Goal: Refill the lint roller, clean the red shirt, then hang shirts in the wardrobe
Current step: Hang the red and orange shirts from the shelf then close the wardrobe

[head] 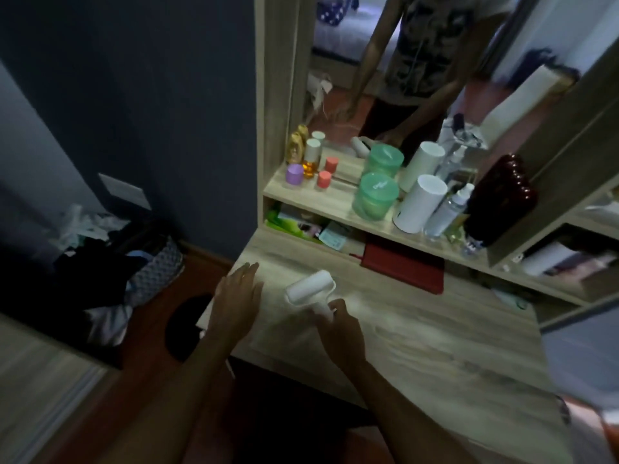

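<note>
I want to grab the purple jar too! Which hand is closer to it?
Left. The left hand hovers open over the desk's near-left edge, below the purple jar on the shelf. The right hand is farther right and nearer the person, holding the lint roller.

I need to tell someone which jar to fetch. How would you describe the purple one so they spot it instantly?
Look at the wooden shelf below the mirror, at its far left end. The purple jar stands in front of the amber bottles; it is short, squat and lilac, unlike them.
</note>
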`<action>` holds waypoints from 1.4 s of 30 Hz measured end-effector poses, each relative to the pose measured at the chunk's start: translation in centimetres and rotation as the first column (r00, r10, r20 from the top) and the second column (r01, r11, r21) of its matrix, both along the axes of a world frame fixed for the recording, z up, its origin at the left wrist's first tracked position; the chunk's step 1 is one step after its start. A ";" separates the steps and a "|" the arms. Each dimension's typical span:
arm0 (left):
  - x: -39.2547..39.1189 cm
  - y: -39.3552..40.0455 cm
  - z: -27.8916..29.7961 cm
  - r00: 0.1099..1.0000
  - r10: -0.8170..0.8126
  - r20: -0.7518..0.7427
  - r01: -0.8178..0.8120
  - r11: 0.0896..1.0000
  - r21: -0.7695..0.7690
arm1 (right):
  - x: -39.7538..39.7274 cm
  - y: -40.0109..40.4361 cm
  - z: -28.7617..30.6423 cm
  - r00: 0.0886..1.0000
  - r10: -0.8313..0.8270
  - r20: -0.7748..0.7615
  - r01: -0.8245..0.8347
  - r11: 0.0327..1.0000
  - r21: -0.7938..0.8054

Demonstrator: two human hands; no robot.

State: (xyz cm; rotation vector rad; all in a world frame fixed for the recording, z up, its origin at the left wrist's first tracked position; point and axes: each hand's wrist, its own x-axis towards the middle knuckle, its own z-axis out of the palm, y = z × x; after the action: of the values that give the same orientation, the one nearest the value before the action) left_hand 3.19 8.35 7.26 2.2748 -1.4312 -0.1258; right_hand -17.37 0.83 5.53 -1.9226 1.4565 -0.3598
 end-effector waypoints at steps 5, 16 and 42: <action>-1.3 -0.9 -3.5 0.999 0.050 -0.017 -0.048 0.992 0.115 | -0.7 -1.7 -3.4 0.998 -0.031 -0.053 0.036 0.996 0.086; -0.8 -0.6 -4.7 0.995 0.088 -0.036 -0.077 0.965 0.251 | -0.9 -2.2 -6.5 0.993 -0.082 -0.084 0.068 0.984 -0.163; 18.5 41.8 4.5 0.666 0.737 0.118 -0.746 0.654 0.122 | 32.9 30.1 0.2 0.392 0.917 -0.072 -0.887 0.357 -0.293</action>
State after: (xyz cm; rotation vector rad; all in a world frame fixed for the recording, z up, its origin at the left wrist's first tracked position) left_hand 21.73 50.16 11.79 2.8295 -0.3983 0.0921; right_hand 15.50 30.90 5.72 -2.5670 0.0455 -0.1176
